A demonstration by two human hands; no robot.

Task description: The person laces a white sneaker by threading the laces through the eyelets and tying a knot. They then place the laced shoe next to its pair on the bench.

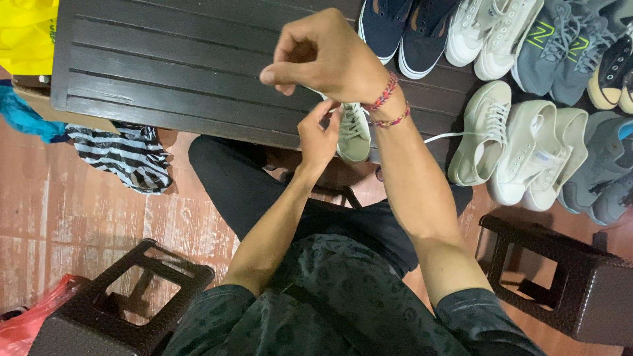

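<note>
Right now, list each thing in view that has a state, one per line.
Pale green sneaker: upright on the dark table, lace being worked.
Left hand: fingertips pinching at the sneaker's lace.
Right hand: raised, curled in a pinch grip.
White lace: trailing loose across the table.
Striped cloth: crumpled, hanging off the table edge.

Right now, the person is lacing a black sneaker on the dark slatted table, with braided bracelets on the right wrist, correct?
Not quite: the head view shows the sneaker is pale green-white, not black. It does sit on the dark slatted table, and braided bracelets circle the right wrist.

Matt canvas sneaker (355,132), dark slatted wooden table (171,59)
</note>
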